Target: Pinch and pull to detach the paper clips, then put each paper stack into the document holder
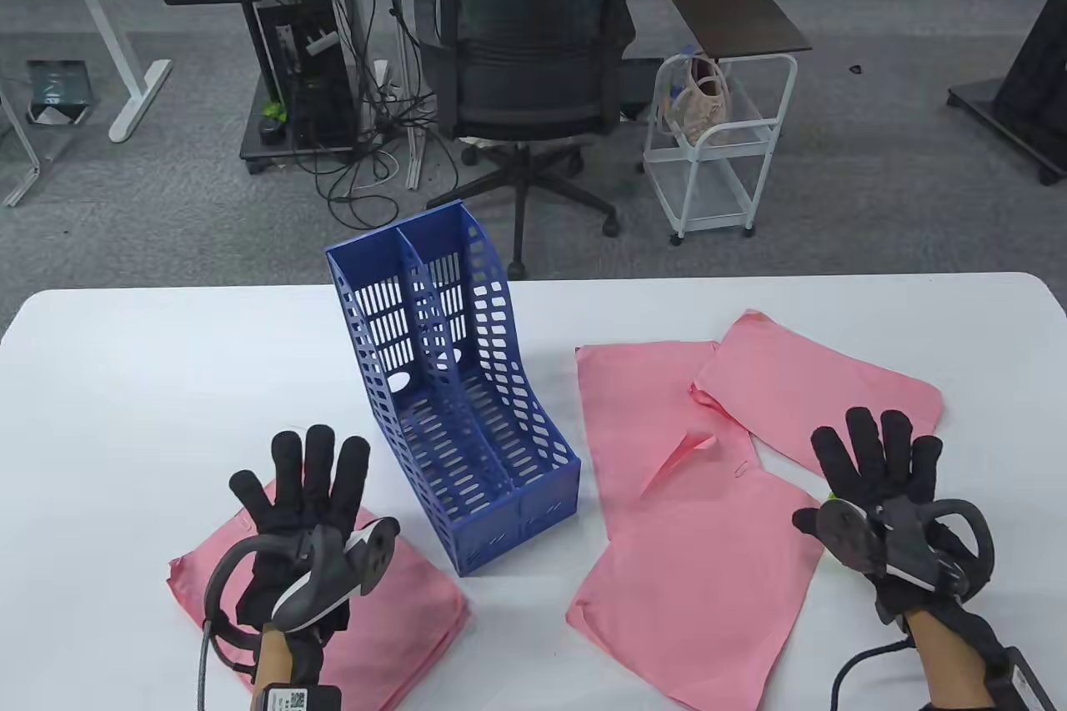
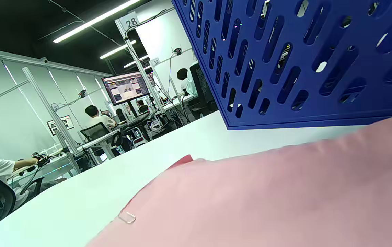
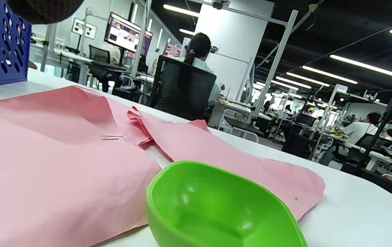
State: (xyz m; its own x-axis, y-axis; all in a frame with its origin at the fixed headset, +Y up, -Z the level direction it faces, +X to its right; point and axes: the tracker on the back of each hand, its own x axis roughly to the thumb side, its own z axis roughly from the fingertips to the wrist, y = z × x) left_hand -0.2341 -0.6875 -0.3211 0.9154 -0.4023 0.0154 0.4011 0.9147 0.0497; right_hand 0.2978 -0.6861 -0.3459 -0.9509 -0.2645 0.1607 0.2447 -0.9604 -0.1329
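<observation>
The blue two-slot document holder (image 1: 467,411) stands mid-table, both slots bare. My left hand (image 1: 304,486) is open with fingers spread over the far corner of a pink paper stack (image 1: 400,611); a clear clip (image 2: 127,217) sits on that stack's corner (image 2: 268,192). My right hand (image 1: 879,461) is open and spread at the right, over a green bowl (image 3: 216,209). Three more pink stacks lie right of the holder: one at the back (image 1: 642,403), one far right (image 1: 817,394), one in front (image 1: 700,594). A metal clip (image 1: 739,468) shows on the front stack, and another clip (image 3: 300,201) on the far-right one.
The holder's perforated wall (image 2: 302,61) rises close beside the left stack. An office chair (image 1: 533,77) and a white trolley (image 1: 717,152) stand beyond the table's far edge. White tabletop (image 1: 167,378) shows at the far left.
</observation>
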